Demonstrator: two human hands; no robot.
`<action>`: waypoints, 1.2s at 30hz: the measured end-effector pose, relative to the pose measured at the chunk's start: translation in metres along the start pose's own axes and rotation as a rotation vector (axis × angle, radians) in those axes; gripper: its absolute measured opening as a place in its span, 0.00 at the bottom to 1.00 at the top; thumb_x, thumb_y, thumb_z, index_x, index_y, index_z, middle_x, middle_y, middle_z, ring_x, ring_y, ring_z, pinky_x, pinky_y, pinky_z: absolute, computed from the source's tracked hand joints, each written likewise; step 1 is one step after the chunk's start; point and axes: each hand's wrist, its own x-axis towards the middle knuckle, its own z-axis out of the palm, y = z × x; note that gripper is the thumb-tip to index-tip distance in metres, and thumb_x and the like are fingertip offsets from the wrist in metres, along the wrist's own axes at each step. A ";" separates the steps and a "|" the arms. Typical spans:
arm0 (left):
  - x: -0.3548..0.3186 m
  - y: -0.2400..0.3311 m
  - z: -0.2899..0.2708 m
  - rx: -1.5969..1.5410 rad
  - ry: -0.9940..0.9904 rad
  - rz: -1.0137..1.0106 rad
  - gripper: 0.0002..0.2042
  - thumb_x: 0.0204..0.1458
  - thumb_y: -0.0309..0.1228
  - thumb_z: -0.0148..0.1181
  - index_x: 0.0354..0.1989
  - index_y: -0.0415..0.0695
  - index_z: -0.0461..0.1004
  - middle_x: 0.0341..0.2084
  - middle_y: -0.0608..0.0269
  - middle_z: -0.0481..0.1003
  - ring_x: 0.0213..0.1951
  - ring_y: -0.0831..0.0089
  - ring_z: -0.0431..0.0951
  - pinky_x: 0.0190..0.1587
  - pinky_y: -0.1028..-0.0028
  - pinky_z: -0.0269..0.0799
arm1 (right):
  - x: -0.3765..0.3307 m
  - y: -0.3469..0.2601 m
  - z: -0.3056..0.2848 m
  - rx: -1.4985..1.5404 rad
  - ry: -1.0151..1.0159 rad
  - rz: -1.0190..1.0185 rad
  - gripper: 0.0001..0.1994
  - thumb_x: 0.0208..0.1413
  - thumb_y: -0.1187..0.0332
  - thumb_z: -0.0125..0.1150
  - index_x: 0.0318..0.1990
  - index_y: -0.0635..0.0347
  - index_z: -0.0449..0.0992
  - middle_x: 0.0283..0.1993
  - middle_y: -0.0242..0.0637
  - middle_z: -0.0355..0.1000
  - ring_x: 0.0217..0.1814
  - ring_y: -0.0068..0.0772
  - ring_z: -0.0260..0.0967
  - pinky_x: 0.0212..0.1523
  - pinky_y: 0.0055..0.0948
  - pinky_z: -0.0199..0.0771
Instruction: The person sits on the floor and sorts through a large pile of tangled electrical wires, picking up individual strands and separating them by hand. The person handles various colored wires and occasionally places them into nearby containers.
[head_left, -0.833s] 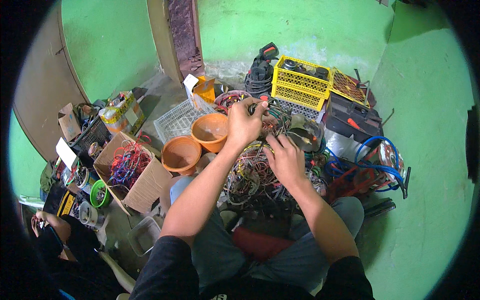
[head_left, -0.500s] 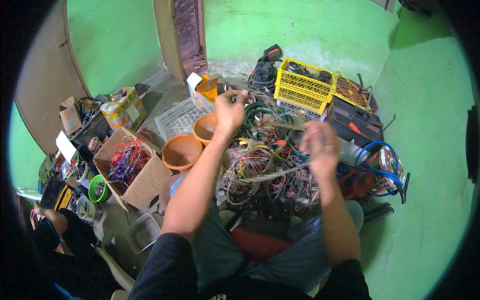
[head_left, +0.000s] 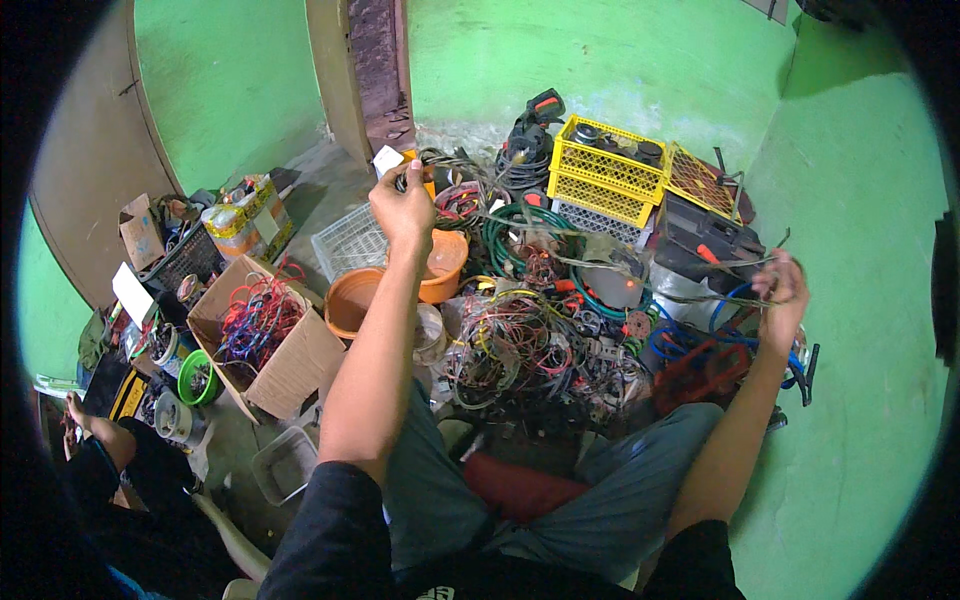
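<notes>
Raised over the heap, my left hand (head_left: 405, 205) is closed around a bunch of greyish-brown twisted cable (head_left: 700, 299). The cable runs slackly across to the far right, where my right hand (head_left: 782, 297) grips another part of it, fingers bent around the strands. Below the stretched cable lies a tangled heap of thin wires (head_left: 510, 345) in many colours, between my knees and the yellow crates. A coil of green hose or cable (head_left: 497, 243) rests behind that heap. My left forearm hides part of the orange pots.
Yellow crates (head_left: 608, 175) and a black toolbox (head_left: 705, 235) stand at the back right. Orange pots (head_left: 350, 300) and a cardboard box (head_left: 290, 365) of wires sit to the left. Blue hose (head_left: 672, 340) lies right. Another person's hand (head_left: 85, 415) shows at far left.
My hands have moved apart: the left went left and slightly up, the right swung far to the right. The cable now spans the wider gap between them.
</notes>
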 end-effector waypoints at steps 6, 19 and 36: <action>-0.018 0.015 0.005 0.060 -0.043 0.095 0.11 0.55 0.31 0.61 0.34 0.33 0.79 0.23 0.52 0.79 0.27 0.71 0.77 0.34 0.69 0.71 | -0.014 0.023 -0.008 -0.976 -0.935 0.027 0.11 0.57 0.70 0.59 0.45 0.64 0.77 0.40 0.42 0.77 0.42 0.37 0.75 0.41 0.32 0.75; -0.097 0.035 0.030 -0.106 -0.396 0.162 0.08 0.55 0.27 0.58 0.32 0.32 0.76 0.21 0.54 0.78 0.26 0.70 0.78 0.33 0.71 0.71 | -0.160 -0.020 0.191 -0.553 -0.715 -0.295 0.12 0.55 0.66 0.64 0.33 0.70 0.76 0.30 0.50 0.76 0.32 0.38 0.77 0.34 0.34 0.74; -0.062 0.007 0.041 -0.125 -0.212 -0.168 0.12 0.56 0.32 0.59 0.30 0.33 0.77 0.20 0.59 0.76 0.25 0.73 0.73 0.33 0.71 0.69 | -0.103 -0.017 0.152 0.591 -0.823 0.774 0.06 0.62 0.66 0.51 0.37 0.58 0.69 0.21 0.23 0.57 0.17 0.17 0.53 0.17 0.18 0.55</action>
